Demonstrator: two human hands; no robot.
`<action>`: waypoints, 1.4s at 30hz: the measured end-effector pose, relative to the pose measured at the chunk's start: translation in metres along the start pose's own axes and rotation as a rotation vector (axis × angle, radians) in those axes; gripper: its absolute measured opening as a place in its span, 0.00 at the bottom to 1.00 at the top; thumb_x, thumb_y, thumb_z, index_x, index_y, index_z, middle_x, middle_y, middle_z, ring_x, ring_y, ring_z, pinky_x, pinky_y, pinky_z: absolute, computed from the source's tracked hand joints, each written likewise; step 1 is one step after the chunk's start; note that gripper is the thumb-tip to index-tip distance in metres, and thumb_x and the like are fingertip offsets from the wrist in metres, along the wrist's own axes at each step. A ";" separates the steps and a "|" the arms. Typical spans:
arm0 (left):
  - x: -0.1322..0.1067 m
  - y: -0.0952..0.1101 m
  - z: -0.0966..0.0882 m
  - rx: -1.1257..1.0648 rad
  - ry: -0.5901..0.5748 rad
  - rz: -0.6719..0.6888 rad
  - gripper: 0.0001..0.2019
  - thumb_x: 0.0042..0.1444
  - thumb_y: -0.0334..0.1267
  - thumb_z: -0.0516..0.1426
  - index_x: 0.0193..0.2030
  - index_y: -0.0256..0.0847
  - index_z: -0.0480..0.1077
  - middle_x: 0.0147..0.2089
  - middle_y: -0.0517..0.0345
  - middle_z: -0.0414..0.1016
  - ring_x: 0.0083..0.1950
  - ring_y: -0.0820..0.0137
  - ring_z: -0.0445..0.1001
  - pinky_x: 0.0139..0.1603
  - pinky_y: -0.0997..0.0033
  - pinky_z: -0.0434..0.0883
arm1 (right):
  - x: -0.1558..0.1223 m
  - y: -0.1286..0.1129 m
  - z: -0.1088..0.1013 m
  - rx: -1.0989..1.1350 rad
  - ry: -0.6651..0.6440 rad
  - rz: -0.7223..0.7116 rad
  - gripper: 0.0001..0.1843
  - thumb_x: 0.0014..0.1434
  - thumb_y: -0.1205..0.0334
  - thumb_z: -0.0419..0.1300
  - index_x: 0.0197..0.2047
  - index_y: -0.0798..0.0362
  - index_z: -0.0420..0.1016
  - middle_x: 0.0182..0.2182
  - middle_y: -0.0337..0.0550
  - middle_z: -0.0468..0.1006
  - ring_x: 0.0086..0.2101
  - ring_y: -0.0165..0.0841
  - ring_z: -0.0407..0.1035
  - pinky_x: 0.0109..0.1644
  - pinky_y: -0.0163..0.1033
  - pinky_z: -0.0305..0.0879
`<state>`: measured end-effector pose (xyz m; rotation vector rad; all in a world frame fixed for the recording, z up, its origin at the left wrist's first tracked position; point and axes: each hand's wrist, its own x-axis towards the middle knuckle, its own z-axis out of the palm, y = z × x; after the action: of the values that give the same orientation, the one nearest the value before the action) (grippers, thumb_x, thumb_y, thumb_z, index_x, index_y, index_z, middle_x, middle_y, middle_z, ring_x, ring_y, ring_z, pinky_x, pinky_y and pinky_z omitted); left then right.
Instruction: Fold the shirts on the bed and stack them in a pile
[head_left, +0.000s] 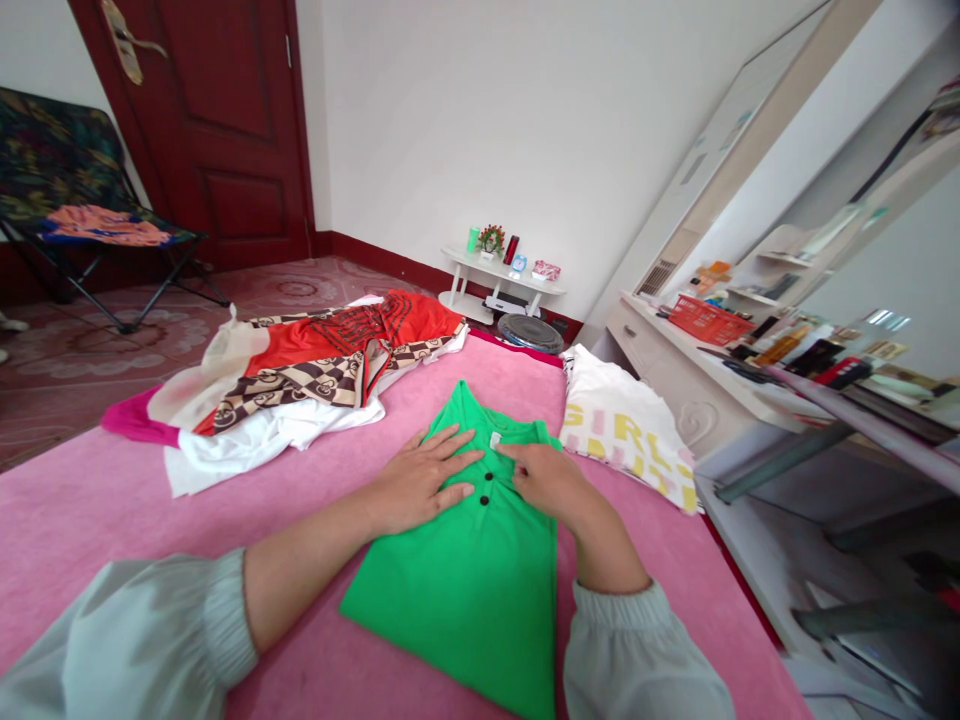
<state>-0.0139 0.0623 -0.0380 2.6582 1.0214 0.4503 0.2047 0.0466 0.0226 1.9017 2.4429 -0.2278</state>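
A green shirt [480, 570] with two dark buttons and a small white neck label lies folded on a pink bed cover [465, 360], its neckline away from me. My left hand [420, 478] rests flat on its upper left part, fingers stretched out. At the right of the neckline is my right hand [551, 482]. Its index finger reaches toward the label while the other fingers curl at the cloth, which puckers beneath them. The undersides of those curled fingers are hidden.
A loose pile of clothes [315, 365] in red, checked, white and magenta lies at the left. To the right is a folded white printed shirt [626, 425]. A dressing table [667, 350] with cosmetics and a red basket [709, 320] borders the bed's right side.
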 end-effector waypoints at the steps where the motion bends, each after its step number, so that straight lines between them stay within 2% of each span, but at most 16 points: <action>1: 0.000 0.000 0.000 0.002 0.000 0.001 0.27 0.63 0.57 0.41 0.67 0.56 0.51 0.72 0.61 0.42 0.71 0.60 0.41 0.68 0.51 0.43 | 0.000 0.000 -0.001 0.001 -0.002 -0.004 0.30 0.53 0.71 0.50 0.58 0.44 0.68 0.45 0.45 0.79 0.41 0.39 0.73 0.40 0.37 0.61; 10: 0.001 -0.002 0.002 0.002 0.007 0.004 0.27 0.63 0.57 0.42 0.67 0.55 0.52 0.72 0.61 0.42 0.71 0.60 0.41 0.68 0.51 0.43 | 0.001 0.001 -0.001 0.013 -0.003 -0.013 0.27 0.52 0.72 0.51 0.53 0.45 0.74 0.45 0.45 0.79 0.43 0.38 0.72 0.43 0.37 0.62; 15: 0.001 -0.001 0.000 -0.003 -0.002 0.007 0.27 0.63 0.57 0.42 0.67 0.54 0.52 0.72 0.60 0.42 0.71 0.59 0.41 0.68 0.52 0.43 | 0.001 0.000 -0.003 0.047 0.023 -0.001 0.26 0.51 0.72 0.51 0.52 0.45 0.75 0.43 0.43 0.80 0.41 0.37 0.73 0.41 0.36 0.62; 18: 0.001 0.000 -0.001 -0.012 0.006 0.004 0.27 0.63 0.57 0.42 0.67 0.55 0.52 0.72 0.60 0.43 0.71 0.60 0.42 0.68 0.52 0.43 | 0.003 0.003 -0.010 0.109 0.145 0.078 0.23 0.53 0.70 0.51 0.49 0.47 0.76 0.41 0.41 0.80 0.39 0.35 0.72 0.40 0.35 0.61; 21: 0.001 0.000 -0.001 -0.014 0.002 0.000 0.27 0.63 0.57 0.42 0.67 0.55 0.52 0.72 0.61 0.42 0.71 0.60 0.41 0.68 0.52 0.43 | 0.004 0.012 -0.019 0.146 0.329 0.222 0.19 0.55 0.67 0.52 0.46 0.50 0.77 0.39 0.42 0.80 0.38 0.34 0.72 0.39 0.34 0.60; 23: 0.001 0.001 -0.002 -0.014 -0.003 -0.003 0.27 0.63 0.57 0.42 0.67 0.55 0.52 0.72 0.61 0.42 0.71 0.61 0.41 0.68 0.52 0.43 | 0.001 0.021 -0.025 0.136 0.400 0.318 0.17 0.54 0.67 0.52 0.44 0.51 0.77 0.36 0.43 0.80 0.36 0.34 0.72 0.36 0.34 0.59; 25: 0.000 0.002 -0.002 -0.013 -0.008 -0.009 0.27 0.63 0.57 0.42 0.67 0.55 0.52 0.72 0.61 0.42 0.71 0.61 0.41 0.68 0.52 0.43 | -0.003 0.029 -0.028 0.133 0.365 0.376 0.13 0.53 0.67 0.53 0.37 0.52 0.78 0.31 0.42 0.79 0.31 0.33 0.71 0.32 0.33 0.58; 28: 0.000 0.002 -0.003 -0.013 -0.015 -0.011 0.27 0.63 0.56 0.42 0.67 0.55 0.52 0.72 0.61 0.42 0.71 0.60 0.41 0.67 0.51 0.43 | -0.006 0.039 -0.023 0.230 0.134 0.335 0.09 0.51 0.66 0.56 0.22 0.53 0.75 0.21 0.40 0.76 0.24 0.30 0.69 0.28 0.32 0.56; 30: 0.001 0.001 -0.002 -0.015 -0.015 -0.009 0.26 0.63 0.56 0.42 0.67 0.55 0.52 0.72 0.61 0.42 0.71 0.60 0.41 0.67 0.51 0.43 | -0.004 0.043 -0.012 0.335 0.007 0.261 0.11 0.51 0.64 0.57 0.19 0.53 0.73 0.17 0.39 0.74 0.22 0.29 0.67 0.27 0.31 0.56; 31: 0.001 0.001 -0.002 -0.015 -0.014 -0.009 0.26 0.63 0.56 0.42 0.67 0.55 0.52 0.72 0.61 0.42 0.71 0.59 0.41 0.67 0.51 0.43 | -0.002 0.044 -0.006 0.364 0.003 0.240 0.10 0.51 0.63 0.58 0.20 0.53 0.74 0.18 0.39 0.74 0.22 0.29 0.67 0.27 0.32 0.56; 33: 0.001 0.000 -0.001 -0.016 -0.012 -0.009 0.27 0.63 0.56 0.43 0.67 0.55 0.52 0.72 0.60 0.42 0.71 0.59 0.41 0.67 0.50 0.43 | 0.004 0.046 0.007 0.334 0.105 0.270 0.07 0.51 0.63 0.58 0.25 0.53 0.75 0.22 0.39 0.76 0.25 0.31 0.69 0.29 0.32 0.57; 35: 0.001 0.000 0.000 -0.015 -0.005 -0.003 0.26 0.63 0.56 0.43 0.67 0.55 0.52 0.72 0.60 0.42 0.71 0.59 0.41 0.67 0.50 0.43 | 0.008 0.049 0.016 0.222 0.240 0.358 0.06 0.52 0.61 0.58 0.30 0.53 0.75 0.28 0.41 0.76 0.30 0.33 0.70 0.30 0.33 0.57; 38: 0.000 0.001 0.001 -0.001 0.027 0.000 0.27 0.63 0.56 0.43 0.67 0.55 0.50 0.72 0.59 0.41 0.71 0.60 0.43 0.68 0.52 0.43 | 0.010 0.049 0.020 0.056 0.379 0.447 0.07 0.54 0.62 0.57 0.35 0.53 0.76 0.35 0.45 0.76 0.35 0.36 0.70 0.32 0.35 0.57; 40: 0.000 0.001 0.003 0.020 0.052 -0.006 0.28 0.63 0.56 0.43 0.68 0.53 0.49 0.72 0.57 0.39 0.71 0.60 0.42 0.68 0.52 0.43 | 0.010 0.044 0.016 0.006 0.494 0.410 0.09 0.54 0.66 0.55 0.36 0.53 0.76 0.36 0.47 0.75 0.37 0.36 0.70 0.35 0.36 0.58; 42: 0.000 0.001 0.004 0.040 0.070 -0.006 0.29 0.63 0.57 0.43 0.68 0.52 0.49 0.72 0.56 0.39 0.71 0.60 0.41 0.68 0.53 0.44 | 0.011 0.034 0.012 0.061 0.587 0.270 0.09 0.55 0.68 0.53 0.35 0.54 0.75 0.35 0.46 0.76 0.37 0.35 0.69 0.38 0.36 0.59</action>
<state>-0.0118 0.0611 -0.0417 2.6910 1.0697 0.5311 0.2338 0.0632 0.0063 2.5921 2.4492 0.3155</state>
